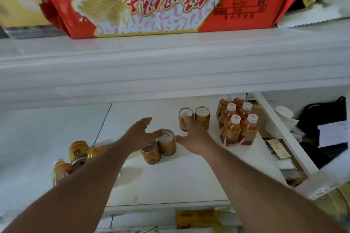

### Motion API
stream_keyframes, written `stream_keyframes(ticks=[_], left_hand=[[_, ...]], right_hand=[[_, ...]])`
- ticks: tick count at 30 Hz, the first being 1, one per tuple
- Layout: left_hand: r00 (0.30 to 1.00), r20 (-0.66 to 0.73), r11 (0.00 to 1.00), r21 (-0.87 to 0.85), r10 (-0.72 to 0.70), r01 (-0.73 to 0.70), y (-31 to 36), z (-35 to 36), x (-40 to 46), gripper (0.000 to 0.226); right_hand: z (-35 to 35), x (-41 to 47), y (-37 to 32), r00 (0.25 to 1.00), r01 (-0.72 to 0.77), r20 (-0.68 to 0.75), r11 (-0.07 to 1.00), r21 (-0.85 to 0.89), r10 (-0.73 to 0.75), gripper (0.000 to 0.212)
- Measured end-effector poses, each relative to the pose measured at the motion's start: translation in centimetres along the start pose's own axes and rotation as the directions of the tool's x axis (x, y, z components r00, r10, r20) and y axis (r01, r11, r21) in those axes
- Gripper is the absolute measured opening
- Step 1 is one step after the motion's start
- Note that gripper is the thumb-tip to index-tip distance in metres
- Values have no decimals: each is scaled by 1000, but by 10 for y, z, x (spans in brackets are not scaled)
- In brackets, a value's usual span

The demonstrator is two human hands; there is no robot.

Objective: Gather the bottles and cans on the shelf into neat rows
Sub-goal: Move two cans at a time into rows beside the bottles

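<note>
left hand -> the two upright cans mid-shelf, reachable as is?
Probably yes. The left hand is open right above the two upright cans, fingers over the farther can's top, nothing between. The right hand sits just right of them, toward the rear can pair.

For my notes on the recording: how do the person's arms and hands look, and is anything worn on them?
Both forearms are bare up to the frame edge, with no sleeves visible. The left hand and the right hand wear no gloves; no watch, ring or bracelet shows. The fingers are slightly blurred.

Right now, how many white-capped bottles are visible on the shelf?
6, grouped in two columns at the right of the shelf: front pair, middle pair, back pair, partly hidden.
</note>
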State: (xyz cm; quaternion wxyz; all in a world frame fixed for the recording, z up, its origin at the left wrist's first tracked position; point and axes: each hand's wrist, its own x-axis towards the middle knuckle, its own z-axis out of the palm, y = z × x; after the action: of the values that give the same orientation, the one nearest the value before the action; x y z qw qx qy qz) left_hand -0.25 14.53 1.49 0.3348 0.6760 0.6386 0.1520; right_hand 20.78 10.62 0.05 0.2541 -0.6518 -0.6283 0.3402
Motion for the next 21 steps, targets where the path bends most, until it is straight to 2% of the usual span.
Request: stream_keyframes(ticks=[2, 5, 9, 14, 21], left_hand=[[998, 34, 999, 20, -48, 47, -12, 5, -17, 105], [996, -7, 996, 22, -92, 92, -26, 19, -35, 109], [987, -119, 989, -111, -106, 93, -29, 36, -48, 79], [969, -199, 972, -212, -146, 103, -32, 43, -49, 59], [962, -224, 958, -271, -155, 92, -44, 51, -44, 58]], right_hand=[[8, 0, 5, 997, -27, 66, 1000, 10, 27, 84], [19, 5, 9, 984, -70, 167, 998, 1, 68, 102], [31, 14, 8, 972, -84, 219, 996, -12, 84, 109], [47, 22, 2, 974, -64, 214, 997, -32, 70, 97], [61, 24, 2, 994, -42, 101, 999, -6, 42, 70]])
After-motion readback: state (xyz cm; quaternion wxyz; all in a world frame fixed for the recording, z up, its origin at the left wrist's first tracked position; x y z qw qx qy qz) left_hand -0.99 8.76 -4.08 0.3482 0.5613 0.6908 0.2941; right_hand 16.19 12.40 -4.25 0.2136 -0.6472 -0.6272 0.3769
